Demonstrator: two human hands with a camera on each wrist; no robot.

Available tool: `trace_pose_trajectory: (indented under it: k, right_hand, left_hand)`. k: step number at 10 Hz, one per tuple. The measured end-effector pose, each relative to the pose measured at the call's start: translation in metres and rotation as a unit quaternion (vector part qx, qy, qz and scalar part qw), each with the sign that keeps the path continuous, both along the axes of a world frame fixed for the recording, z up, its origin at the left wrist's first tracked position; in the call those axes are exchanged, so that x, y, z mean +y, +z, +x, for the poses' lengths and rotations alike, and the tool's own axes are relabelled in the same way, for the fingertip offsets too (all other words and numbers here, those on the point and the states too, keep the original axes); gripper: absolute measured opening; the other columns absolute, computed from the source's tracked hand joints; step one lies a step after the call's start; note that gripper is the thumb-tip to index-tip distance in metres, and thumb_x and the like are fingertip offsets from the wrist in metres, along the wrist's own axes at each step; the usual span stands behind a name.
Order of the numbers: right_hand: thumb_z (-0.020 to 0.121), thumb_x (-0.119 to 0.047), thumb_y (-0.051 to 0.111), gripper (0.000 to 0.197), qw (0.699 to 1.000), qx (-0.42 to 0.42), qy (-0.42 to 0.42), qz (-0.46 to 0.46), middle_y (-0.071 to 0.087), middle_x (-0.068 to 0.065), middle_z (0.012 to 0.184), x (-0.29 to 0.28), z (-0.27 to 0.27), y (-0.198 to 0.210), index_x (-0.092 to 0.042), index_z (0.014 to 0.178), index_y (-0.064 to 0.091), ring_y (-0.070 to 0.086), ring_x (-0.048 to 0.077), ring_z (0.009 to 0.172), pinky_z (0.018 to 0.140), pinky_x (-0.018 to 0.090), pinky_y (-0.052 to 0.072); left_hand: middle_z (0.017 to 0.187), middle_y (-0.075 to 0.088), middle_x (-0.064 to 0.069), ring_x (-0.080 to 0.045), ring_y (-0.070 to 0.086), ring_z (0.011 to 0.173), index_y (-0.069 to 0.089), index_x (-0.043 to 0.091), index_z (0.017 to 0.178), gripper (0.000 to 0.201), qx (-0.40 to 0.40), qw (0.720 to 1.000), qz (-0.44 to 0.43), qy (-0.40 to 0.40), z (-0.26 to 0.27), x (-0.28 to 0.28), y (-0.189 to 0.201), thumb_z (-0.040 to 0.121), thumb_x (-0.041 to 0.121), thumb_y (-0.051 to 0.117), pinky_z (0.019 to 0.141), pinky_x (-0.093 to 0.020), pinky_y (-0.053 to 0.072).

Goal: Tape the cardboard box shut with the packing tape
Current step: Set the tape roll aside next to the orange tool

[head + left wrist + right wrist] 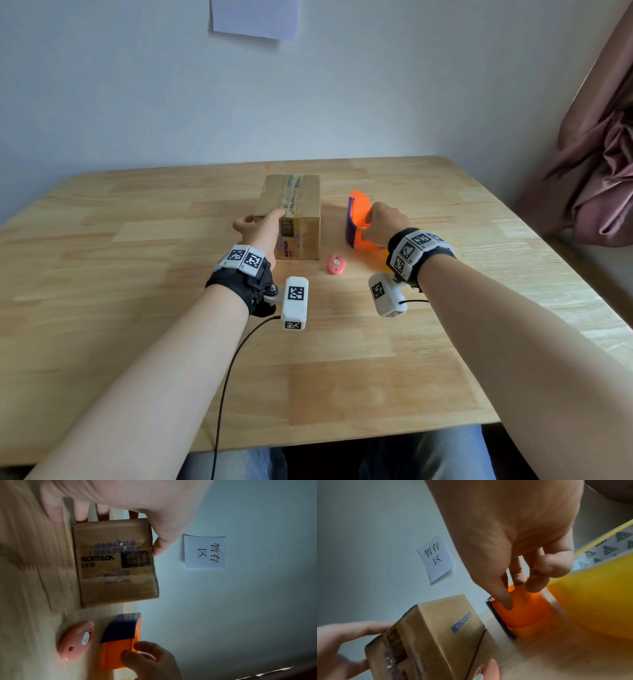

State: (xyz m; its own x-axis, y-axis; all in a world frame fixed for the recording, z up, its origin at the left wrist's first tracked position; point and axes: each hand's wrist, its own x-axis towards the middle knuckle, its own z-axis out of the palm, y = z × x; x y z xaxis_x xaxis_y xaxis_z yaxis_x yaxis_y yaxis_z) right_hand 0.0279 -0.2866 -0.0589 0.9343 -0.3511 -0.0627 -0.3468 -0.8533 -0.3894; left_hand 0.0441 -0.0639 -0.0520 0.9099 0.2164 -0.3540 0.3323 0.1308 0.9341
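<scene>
A brown cardboard box stands mid-table, flaps down, with a worn strip of tape along its top seam. My left hand holds its near left corner, thumb on the top edge and fingers down the left side. Right of the box lies an orange and blue tape dispenser. My right hand grips its orange body between thumb and fingers. The yellow tape roll sits close behind that hand.
A small pink cutter lies on the wooden table just in front of the box and dispenser. A paper note hangs on the wall behind. A pink curtain hangs at the right edge.
</scene>
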Motion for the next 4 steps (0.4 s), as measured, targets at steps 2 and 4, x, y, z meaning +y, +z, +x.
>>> trace_pose_trajectory:
  k: [2,4]
  right_hand:
    - [0.087,-0.016,0.059,0.028,1.000,0.012,-0.005,0.006,0.071,0.013,0.109,-0.007,-0.003,0.003,-0.012,0.113,0.069,0.068,0.035,0.099,0.088,0.042,0.059]
    - [0.086,-0.017,0.067,0.034,0.999,0.002,0.009,0.044,0.071,0.012,0.108,-0.003,-0.009,0.020,-0.012,0.119,0.064,0.072,0.033,0.095,0.085,0.046,0.061]
  left_hand:
    - [0.125,0.044,-0.006,-0.024,0.044,0.109,0.029,0.017,0.144,0.068,0.017,1.000,0.003,-0.006,-0.008,-0.005,0.004,0.094,0.028,0.073,0.092,-0.034,0.032]
    - [0.157,0.038,-0.016,-0.033,0.046,0.132,0.013,0.011,0.157,0.092,0.039,0.999,0.020,-0.003,-0.016,-0.008,0.018,0.092,0.032,0.076,0.107,-0.045,0.040]
